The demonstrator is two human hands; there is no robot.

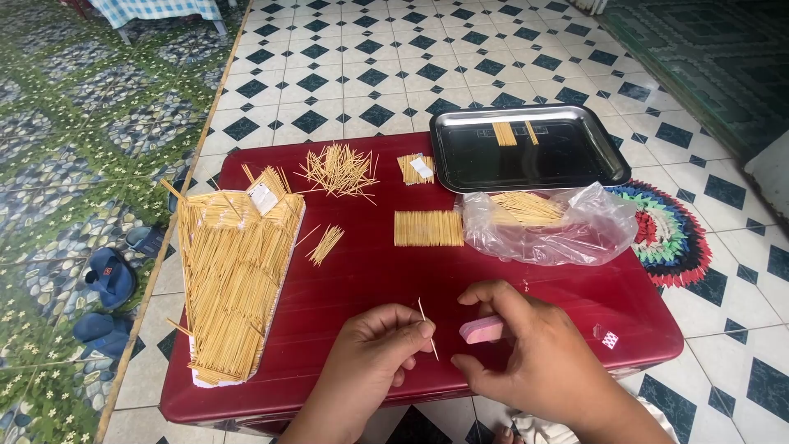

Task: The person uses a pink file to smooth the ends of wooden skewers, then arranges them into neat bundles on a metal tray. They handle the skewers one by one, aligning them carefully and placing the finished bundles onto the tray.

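My left hand (pixel 374 349) pinches a single thin wooden stick (pixel 427 327) near the front edge of a dark red table (pixel 386 271). My right hand (pixel 538 353) sits just to the right of it, fingers curled around a small pink block (pixel 482 330). The stick's top points up between the two hands. Neither hand touches the stick piles farther back.
A large fan-shaped panel of glued sticks (pixel 234 271) lies at the left. Loose stick piles (pixel 339 170), a tidy bundle (pixel 427 228), a clear plastic bag of sticks (pixel 546 226) and a metal tray (pixel 528 148) lie at the back. Blue sandals (pixel 111 275) and a colourful mat (pixel 670 230) are on the floor.
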